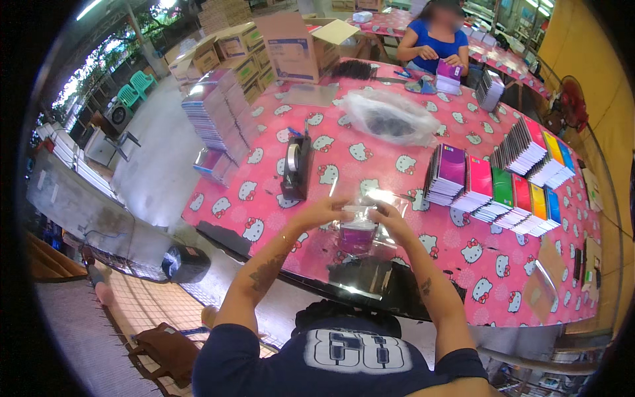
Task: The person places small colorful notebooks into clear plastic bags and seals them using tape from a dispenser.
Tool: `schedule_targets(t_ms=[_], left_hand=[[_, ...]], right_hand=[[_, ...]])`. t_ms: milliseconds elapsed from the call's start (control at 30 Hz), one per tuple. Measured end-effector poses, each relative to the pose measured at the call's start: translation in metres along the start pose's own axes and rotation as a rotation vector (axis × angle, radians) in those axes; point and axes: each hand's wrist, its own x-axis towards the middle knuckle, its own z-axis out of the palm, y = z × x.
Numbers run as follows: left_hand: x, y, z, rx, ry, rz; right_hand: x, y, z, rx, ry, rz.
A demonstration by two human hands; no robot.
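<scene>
Centrally, head view: clear plastic sleeve (360, 215) with purple notebook (358, 235) inside, upright, long axis vertical, above pink table's (410, 264) near edge. Left hand (322, 213) pinching sleeve top-left, right hand (390, 221) pinching top-right; equally near. Tape dispenser (296, 167) left of hands, apart.

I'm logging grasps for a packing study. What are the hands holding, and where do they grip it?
Both hands, left and right, hold a clear bag with purple contents by its top edge.

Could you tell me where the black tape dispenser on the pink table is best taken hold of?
Probably across the narrow flanks of the tape dispenser, grip coming down from above at its middle. It lies long and slim, its sides free; the roll at the far end is best avoided.
</scene>
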Motion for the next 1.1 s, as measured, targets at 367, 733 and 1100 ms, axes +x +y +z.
schedule_targets(t_ms=[367, 733, 1100], left_hand=[[-0.029, 0.031, 0.045, 1.234, 0.259, 0.707], [0.006, 0.047, 0.045, 0.930, 0.307, 0.122], [-0.012, -0.010, -0.064, 0.826, 1.188, 0.177]], right_hand=[[-0.032, -0.039, 0.010, -1.239, -0.129, -0.673], [-0.019, -0.046, 0.043, -1.133, 0.087, -0.190], [-0.016, 0.002, 0.014, -0.202, 0.353, -0.070]])
